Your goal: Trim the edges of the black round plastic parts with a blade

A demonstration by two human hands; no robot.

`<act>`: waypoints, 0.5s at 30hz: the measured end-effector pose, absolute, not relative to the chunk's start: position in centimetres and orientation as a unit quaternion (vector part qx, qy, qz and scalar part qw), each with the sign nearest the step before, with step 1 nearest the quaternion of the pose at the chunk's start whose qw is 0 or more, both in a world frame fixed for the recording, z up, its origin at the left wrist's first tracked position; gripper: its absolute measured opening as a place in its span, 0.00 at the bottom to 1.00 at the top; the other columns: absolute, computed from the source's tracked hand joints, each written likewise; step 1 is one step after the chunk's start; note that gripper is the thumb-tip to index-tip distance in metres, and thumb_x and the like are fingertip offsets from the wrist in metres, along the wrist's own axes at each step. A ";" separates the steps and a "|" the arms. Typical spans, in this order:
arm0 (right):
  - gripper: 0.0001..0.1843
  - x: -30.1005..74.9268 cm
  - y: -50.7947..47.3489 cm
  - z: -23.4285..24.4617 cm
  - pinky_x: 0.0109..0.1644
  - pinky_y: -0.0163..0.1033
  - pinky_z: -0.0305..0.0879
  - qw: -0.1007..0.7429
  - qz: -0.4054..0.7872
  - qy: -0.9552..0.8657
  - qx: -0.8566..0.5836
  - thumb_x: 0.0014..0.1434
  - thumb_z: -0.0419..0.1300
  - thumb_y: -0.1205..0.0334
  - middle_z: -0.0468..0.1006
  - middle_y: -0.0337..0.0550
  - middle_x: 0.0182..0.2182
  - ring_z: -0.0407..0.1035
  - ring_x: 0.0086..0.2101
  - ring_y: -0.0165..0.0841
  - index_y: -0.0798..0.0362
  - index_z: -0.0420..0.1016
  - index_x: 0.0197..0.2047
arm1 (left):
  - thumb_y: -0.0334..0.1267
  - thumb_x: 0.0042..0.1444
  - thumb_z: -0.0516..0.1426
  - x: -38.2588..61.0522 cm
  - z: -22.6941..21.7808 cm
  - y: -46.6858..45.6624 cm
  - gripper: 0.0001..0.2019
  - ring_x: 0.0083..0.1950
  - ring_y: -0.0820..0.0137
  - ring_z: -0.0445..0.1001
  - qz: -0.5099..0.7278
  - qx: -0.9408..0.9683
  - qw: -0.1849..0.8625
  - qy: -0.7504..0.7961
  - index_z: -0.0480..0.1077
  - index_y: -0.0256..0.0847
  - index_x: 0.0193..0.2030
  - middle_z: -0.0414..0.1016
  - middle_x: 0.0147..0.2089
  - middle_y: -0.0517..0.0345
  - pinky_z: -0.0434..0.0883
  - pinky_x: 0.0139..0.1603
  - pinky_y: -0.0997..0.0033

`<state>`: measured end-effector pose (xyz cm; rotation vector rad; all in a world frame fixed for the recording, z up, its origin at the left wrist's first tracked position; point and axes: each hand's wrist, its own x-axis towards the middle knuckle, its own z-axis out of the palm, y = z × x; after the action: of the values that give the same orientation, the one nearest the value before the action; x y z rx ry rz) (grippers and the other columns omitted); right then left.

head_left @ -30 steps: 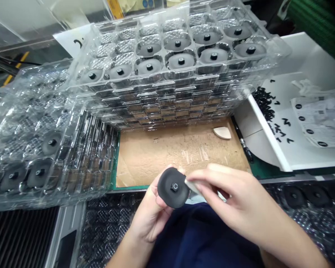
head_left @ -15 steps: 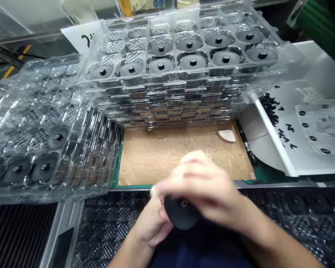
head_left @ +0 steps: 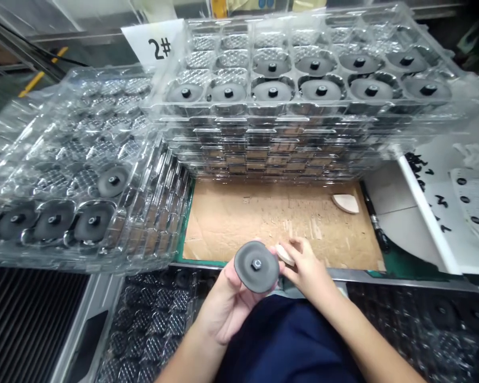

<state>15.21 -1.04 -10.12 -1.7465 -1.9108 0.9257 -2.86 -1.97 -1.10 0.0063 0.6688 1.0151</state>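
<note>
One black disc (head_left: 257,266) is in the left hand (head_left: 233,303), before the person's dark blue clothing (head_left: 287,340) and at the near edge of the cardboard (head_left: 239,218). Its face with the short stub is turned up toward the camera. The left hand's fingers are curled closed around it from below and behind, with the thumb at its left edge. Just beside its right edge, the right hand (head_left: 303,266) has its fingers pinched nearly together on a small pale pad (head_left: 285,254); whether pad and disc touch is hard to tell from this angle.

Toward the far right corner of the cardboard lies a pale wedge (head_left: 346,203), well apart from both hands. A dark pen (head_left: 377,223) lies along the cardboard's right side on the green table (head_left: 411,255).

Behind the cardboard rises a stack of clear trays (head_left: 271,138); its top one holds six discs in the front row and four in the next. A white sign (head_left: 155,45) marked "2#" leans at its left corner. A second stack (head_left: 141,186) stands at left, with several discs in its nearest pockets. At right, a white bin (head_left: 455,234) holds small black bits (head_left: 417,162) and a printed bag (head_left: 475,197).
</note>
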 end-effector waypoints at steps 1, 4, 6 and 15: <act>0.19 15.2 -1.1 -10.2 0.41 0.48 0.71 0.192 0.322 -0.683 -0.626 0.56 0.56 0.60 0.67 0.53 0.48 0.72 0.41 0.41 0.53 0.73 0.51 | 0.47 0.38 0.67 -3.0 -1.3 -2.0 0.29 0.49 0.60 0.76 0.487 -0.008 0.810 0.326 0.72 0.41 0.50 0.76 0.51 0.50 0.74 0.47 0.68; 0.17 15.5 -0.1 -9.7 0.36 0.44 0.71 0.194 0.308 -0.687 -0.629 0.59 0.51 0.60 0.73 0.50 0.38 0.73 0.33 0.38 0.54 0.75 0.48 | 0.46 0.40 0.67 -3.2 -1.8 -2.0 0.30 0.52 0.59 0.75 0.512 -0.038 0.779 0.360 0.70 0.40 0.52 0.76 0.51 0.49 0.72 0.52 0.66; 0.16 15.5 1.1 -8.3 0.36 0.42 0.71 0.204 0.310 -0.689 -0.623 0.60 0.51 0.60 0.75 0.48 0.35 0.73 0.33 0.38 0.54 0.76 0.45 | 0.45 0.40 0.67 -3.1 -1.9 -2.1 0.31 0.52 0.58 0.75 0.518 -0.045 0.770 0.371 0.69 0.39 0.53 0.76 0.51 0.48 0.71 0.54 0.64; 0.11 10.2 1.6 4.0 0.41 0.38 0.63 0.299 0.366 -0.783 -0.404 0.63 0.50 0.68 0.78 0.43 0.36 0.69 0.35 0.33 0.53 0.71 0.45 | 0.45 0.41 0.67 -2.8 -1.6 -2.3 0.29 0.52 0.59 0.73 0.513 0.056 0.755 0.403 0.71 0.42 0.52 0.75 0.51 0.50 0.71 0.51 0.67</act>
<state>10.22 1.64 4.00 -1.0724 -2.0804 0.9718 -2.83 -2.29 -1.57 0.1231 0.8799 1.1194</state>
